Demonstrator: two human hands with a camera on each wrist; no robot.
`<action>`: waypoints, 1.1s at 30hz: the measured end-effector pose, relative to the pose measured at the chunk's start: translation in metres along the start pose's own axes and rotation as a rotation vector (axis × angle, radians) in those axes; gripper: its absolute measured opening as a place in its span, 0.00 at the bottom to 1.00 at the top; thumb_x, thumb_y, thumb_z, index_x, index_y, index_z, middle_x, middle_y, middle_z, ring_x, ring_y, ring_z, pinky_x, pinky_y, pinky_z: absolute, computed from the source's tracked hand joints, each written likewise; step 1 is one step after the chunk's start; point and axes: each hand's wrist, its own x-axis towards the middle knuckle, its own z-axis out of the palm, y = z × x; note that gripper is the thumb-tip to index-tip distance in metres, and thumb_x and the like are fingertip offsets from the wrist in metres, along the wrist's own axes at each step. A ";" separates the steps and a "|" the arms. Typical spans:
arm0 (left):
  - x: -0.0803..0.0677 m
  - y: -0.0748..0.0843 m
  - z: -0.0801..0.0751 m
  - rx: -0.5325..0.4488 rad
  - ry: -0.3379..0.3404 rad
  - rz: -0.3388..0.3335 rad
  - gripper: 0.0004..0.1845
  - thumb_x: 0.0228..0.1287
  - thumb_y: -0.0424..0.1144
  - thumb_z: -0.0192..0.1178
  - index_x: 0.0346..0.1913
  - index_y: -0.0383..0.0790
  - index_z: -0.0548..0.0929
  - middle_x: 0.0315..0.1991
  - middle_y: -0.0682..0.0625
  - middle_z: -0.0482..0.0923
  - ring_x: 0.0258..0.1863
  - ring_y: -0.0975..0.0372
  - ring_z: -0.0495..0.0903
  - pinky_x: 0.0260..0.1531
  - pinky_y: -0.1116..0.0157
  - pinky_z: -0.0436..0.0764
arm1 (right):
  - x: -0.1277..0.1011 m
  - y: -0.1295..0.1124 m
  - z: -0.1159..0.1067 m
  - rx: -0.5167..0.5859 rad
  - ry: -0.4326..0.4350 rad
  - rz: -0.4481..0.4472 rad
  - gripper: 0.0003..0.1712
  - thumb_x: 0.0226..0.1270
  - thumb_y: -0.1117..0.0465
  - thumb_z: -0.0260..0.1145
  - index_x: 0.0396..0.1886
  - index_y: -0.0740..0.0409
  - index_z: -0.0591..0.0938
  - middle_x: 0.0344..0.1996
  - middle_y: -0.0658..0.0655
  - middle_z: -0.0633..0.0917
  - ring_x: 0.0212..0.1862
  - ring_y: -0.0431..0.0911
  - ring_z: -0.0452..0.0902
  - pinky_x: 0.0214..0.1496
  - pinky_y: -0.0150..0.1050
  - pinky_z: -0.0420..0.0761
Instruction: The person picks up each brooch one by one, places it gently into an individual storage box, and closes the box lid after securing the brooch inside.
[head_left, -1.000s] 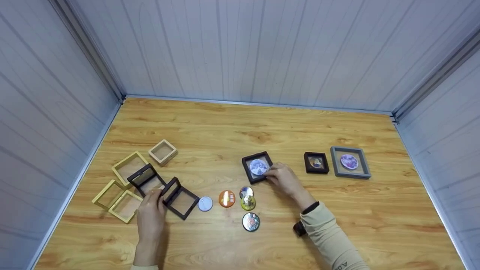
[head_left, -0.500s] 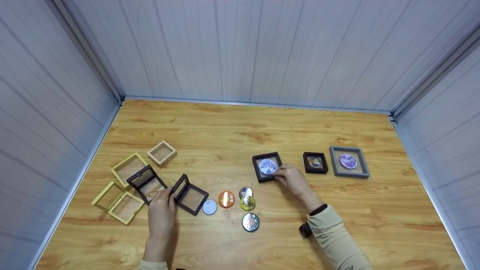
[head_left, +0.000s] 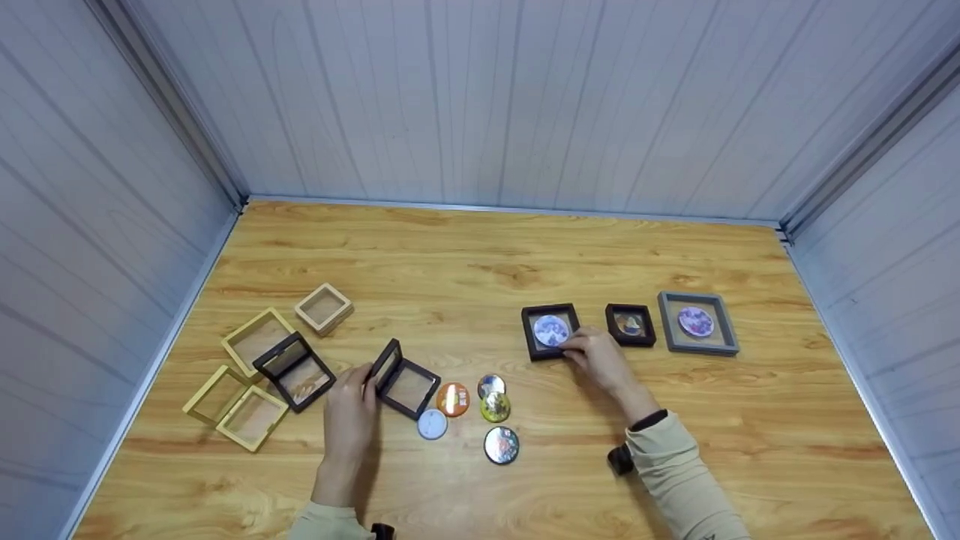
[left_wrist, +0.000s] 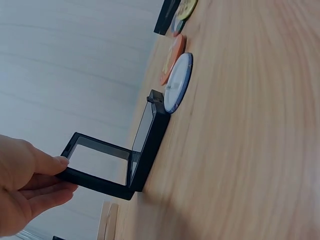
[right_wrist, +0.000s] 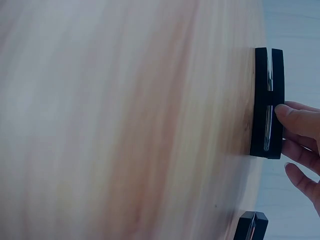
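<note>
Resting on the wooden surface (head_left: 465,255), items as follows. Left hand (head_left: 349,409): grip pinched on the raised lid of an open black case (head_left: 405,384), thumb and fingers on the lid's edge; case base flat on the surface, at 7 o'clock from centre. White badge (head_left: 433,424) touches the case's near corner, at its 5 o'clock. Orange badge (head_left: 453,399) just beside the case at its 3 o'clock; silver badge (head_left: 492,385) and yellow badge (head_left: 496,406) next along, touching each other; dark badge (head_left: 502,444) at 6 o'clock of these, apart.

Right hand (head_left: 600,360): fingertips curled against the near right corner of a closed black frame (head_left: 550,331) holding a pale round badge; frame lies flat, right of centre. Small black frame (head_left: 630,325) at its 3 o'clock, near; grey frame (head_left: 698,323) beyond that, just beside.

Far left group: second open black case (head_left: 295,371), three yellow frames (head_left: 259,340) (head_left: 211,391) (head_left: 253,417), one small tan frame (head_left: 324,307) at 12 o'clock of the group.
</note>
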 end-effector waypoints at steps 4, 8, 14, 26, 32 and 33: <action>0.003 0.004 0.004 -0.013 -0.023 -0.021 0.11 0.51 0.23 0.59 0.40 0.24 0.79 0.35 0.35 0.78 0.36 0.46 0.77 0.38 0.54 0.77 | -0.002 0.003 -0.002 0.002 0.008 0.020 0.06 0.47 0.72 0.68 0.28 0.62 0.85 0.26 0.56 0.80 0.32 0.50 0.77 0.39 0.41 0.76; 0.006 0.006 0.008 -0.016 -0.031 -0.016 0.11 0.51 0.23 0.59 0.40 0.24 0.79 0.34 0.36 0.78 0.36 0.47 0.77 0.38 0.55 0.76 | -0.005 0.006 -0.004 0.008 0.009 0.041 0.06 0.47 0.72 0.68 0.28 0.62 0.85 0.26 0.56 0.80 0.32 0.50 0.76 0.38 0.41 0.76; 0.009 0.007 0.012 -0.024 -0.029 0.020 0.10 0.51 0.23 0.59 0.39 0.24 0.79 0.32 0.37 0.78 0.34 0.47 0.78 0.37 0.55 0.76 | -0.008 0.010 -0.007 0.000 0.018 0.060 0.06 0.47 0.72 0.68 0.28 0.62 0.85 0.26 0.55 0.80 0.32 0.49 0.76 0.37 0.41 0.76; 0.017 0.009 0.018 -0.024 -0.036 0.043 0.10 0.49 0.22 0.60 0.37 0.24 0.80 0.33 0.37 0.78 0.35 0.47 0.78 0.38 0.55 0.76 | -0.008 0.011 -0.011 0.021 0.005 0.108 0.06 0.48 0.72 0.67 0.28 0.63 0.85 0.27 0.56 0.80 0.33 0.50 0.76 0.38 0.42 0.76; 0.019 0.009 0.021 -0.025 -0.029 0.068 0.10 0.48 0.23 0.60 0.37 0.24 0.80 0.32 0.37 0.79 0.35 0.47 0.78 0.38 0.55 0.76 | -0.007 0.012 -0.009 0.018 0.009 0.135 0.05 0.48 0.71 0.67 0.28 0.63 0.85 0.27 0.57 0.80 0.33 0.50 0.76 0.37 0.42 0.76; 0.019 0.009 0.021 -0.024 -0.030 0.069 0.10 0.49 0.23 0.60 0.37 0.24 0.80 0.32 0.38 0.79 0.35 0.48 0.78 0.38 0.55 0.76 | -0.007 0.012 -0.009 0.017 0.012 0.135 0.05 0.48 0.71 0.67 0.28 0.64 0.85 0.27 0.57 0.80 0.33 0.50 0.76 0.37 0.42 0.76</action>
